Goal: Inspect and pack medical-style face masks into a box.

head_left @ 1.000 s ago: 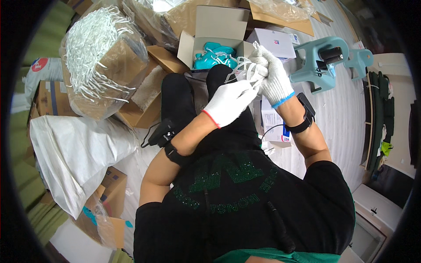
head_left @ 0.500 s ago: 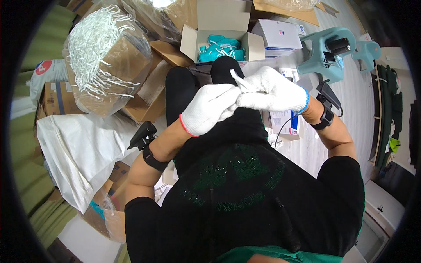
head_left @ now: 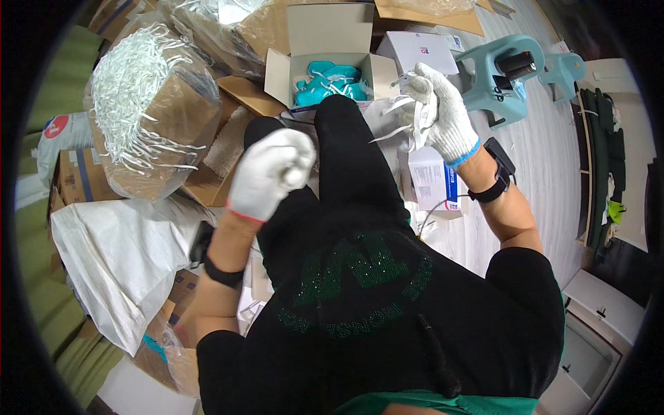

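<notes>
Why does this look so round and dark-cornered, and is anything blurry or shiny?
Head view: the fisheye lens makes a round image with black corners; the gloved left hand looks slightly soft; glints show on the clear plastic bag at upper left.

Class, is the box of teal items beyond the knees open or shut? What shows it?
The box is open: its lid stands raised, its side flaps spread outward, and teal items show inside.
</notes>
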{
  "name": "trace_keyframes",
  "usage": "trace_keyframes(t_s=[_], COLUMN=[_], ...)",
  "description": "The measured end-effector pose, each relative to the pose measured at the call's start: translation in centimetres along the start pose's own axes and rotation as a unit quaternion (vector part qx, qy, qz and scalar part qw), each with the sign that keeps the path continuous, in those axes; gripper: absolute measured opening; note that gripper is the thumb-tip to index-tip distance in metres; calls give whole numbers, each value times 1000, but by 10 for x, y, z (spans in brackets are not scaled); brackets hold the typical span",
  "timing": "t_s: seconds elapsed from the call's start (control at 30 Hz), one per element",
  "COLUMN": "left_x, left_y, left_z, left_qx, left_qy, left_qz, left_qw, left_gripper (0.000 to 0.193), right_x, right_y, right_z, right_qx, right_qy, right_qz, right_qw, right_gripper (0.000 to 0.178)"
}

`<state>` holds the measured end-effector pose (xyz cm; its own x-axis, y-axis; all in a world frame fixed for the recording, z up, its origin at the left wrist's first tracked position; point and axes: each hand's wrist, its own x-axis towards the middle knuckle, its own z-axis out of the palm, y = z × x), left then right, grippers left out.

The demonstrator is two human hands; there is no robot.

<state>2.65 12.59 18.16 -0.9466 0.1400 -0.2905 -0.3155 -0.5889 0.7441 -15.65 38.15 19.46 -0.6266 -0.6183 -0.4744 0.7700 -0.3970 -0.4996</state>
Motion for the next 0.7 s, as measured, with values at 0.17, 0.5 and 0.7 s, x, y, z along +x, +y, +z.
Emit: trace_keyframes(t_s=[0.17, 0.5, 0.7], left_x=[26, 67, 77], left_y=[-40, -77, -82], left_z=[48, 87, 83], left_qx=[35, 18, -112], left_qy=[-60, 14, 1], left_qz=[-55, -18, -98], left_qw=[996, 1000, 989], left_gripper=[25, 13, 12], right_x=[14, 12, 1], right_y=[6, 24, 43], right_z=[-4, -4, 20], right_qx=[6, 45, -260], right_qy=[29, -66, -46], right_qz=[19, -31, -191], right_qw=[999, 996, 945], right_gripper=[29, 28, 33])
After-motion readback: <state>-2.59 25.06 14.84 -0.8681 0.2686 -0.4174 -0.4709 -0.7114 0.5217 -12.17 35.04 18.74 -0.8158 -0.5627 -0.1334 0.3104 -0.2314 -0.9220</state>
